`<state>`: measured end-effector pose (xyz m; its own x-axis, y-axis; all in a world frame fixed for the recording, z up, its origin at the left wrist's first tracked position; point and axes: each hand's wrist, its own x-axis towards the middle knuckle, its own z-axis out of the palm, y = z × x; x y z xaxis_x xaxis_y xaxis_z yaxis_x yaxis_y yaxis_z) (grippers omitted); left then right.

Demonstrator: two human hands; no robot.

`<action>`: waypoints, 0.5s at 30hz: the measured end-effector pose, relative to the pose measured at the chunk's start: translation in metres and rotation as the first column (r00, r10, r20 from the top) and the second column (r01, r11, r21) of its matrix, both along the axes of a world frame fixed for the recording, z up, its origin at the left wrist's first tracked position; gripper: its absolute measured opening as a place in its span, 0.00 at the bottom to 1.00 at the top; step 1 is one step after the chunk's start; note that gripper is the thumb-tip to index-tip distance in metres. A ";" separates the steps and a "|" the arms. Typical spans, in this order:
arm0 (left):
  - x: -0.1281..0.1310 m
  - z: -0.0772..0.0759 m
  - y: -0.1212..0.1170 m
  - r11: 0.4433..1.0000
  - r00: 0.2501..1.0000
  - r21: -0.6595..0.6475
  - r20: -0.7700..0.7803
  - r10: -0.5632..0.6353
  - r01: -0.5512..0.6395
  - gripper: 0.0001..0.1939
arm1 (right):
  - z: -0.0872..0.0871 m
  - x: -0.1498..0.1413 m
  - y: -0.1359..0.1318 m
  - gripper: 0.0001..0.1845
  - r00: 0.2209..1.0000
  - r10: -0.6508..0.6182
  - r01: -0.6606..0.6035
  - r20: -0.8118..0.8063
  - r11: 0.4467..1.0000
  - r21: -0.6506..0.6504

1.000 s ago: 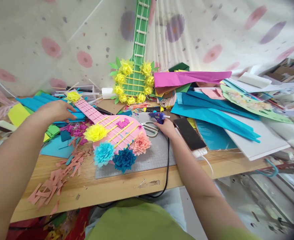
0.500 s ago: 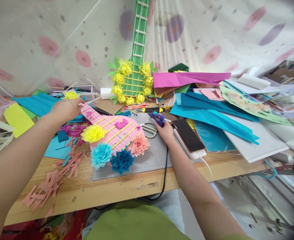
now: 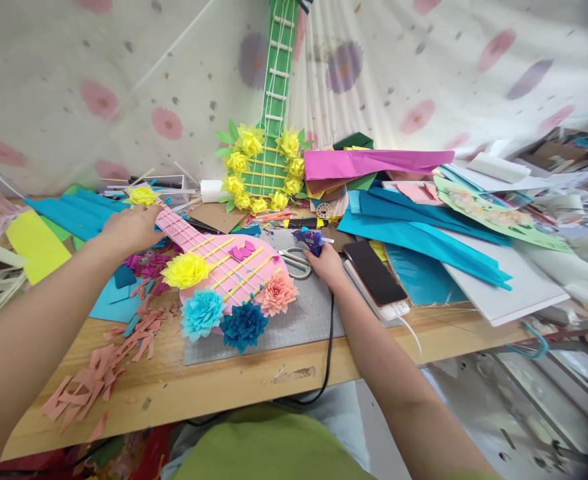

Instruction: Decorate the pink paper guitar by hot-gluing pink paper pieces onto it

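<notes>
Pink guitar (image 3: 228,272): on the gray mat (image 3: 319,307), dark blue flower (image 3: 245,327) right by its front edge
Left hand (image 3: 135,230): curled at the neck, can't tell if actually gripping
Right hand (image 3: 327,264): wrapped round the glue gun (image 3: 312,241), narrow gap before the phone (image 3: 375,272)
Table edge (image 3: 244,383): strip of wood showing, cord (image 3: 329,360) draped over

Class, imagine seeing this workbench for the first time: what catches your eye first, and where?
Probably the pink guitar left of centre, its body lying on the grey mat and edged with big blossoms. Behind it, a green guitar ringed with yellow flowers stands before the patterned curtain. Next might come the purple glue gun in the right hand, right of the pink guitar.
</notes>
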<state>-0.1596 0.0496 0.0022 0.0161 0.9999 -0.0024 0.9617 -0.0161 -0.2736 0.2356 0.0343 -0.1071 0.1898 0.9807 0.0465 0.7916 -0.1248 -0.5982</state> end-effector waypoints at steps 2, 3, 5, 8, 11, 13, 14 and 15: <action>0.000 -0.001 -0.003 0.999 0.999 0.035 -0.005 0.036 -0.036 0.31 | 0.009 0.008 -0.005 0.22 0.999 0.040 -0.040 -0.006 0.999 0.014; 0.002 0.000 -0.004 0.995 0.997 0.057 0.014 0.076 -0.077 0.29 | 0.015 0.015 -0.009 0.23 0.998 0.068 -0.068 -0.013 0.997 0.045; 0.007 0.004 -0.007 0.985 0.986 0.082 0.087 0.142 -0.149 0.27 | 0.025 0.035 -0.018 0.22 0.992 0.127 -0.125 -0.012 0.986 0.107; 0.011 0.008 -0.007 0.972 0.973 0.098 0.111 0.201 -0.212 0.28 | 0.036 0.074 -0.034 0.21 0.981 0.184 -0.191 0.051 0.962 0.195; 0.012 0.005 -0.005 0.968 0.972 0.110 0.095 0.216 -0.226 0.30 | 0.038 0.108 -0.049 0.21 0.967 0.125 -0.175 0.223 0.960 0.221; 0.012 0.002 -0.004 0.966 0.969 0.110 0.110 0.221 -0.232 0.31 | 0.035 0.122 -0.056 0.21 0.943 0.145 -0.215 0.301 0.953 0.214; 0.012 0.001 -0.004 0.967 0.969 0.109 0.125 0.215 -0.229 0.31 | 0.033 0.126 -0.058 0.21 0.929 0.168 -0.243 0.329 0.949 0.201; 0.012 0.000 -0.004 0.969 0.968 0.107 0.140 0.206 -0.222 0.30 | 0.031 0.129 -0.060 0.21 0.916 0.191 -0.268 0.352 0.946 0.185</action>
<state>-0.1473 0.0455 0.0019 -0.2060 0.9727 0.1072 0.9660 0.2196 -0.1361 0.3646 -0.0259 -0.0762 -0.1027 0.9514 0.2904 0.9368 0.1906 -0.2932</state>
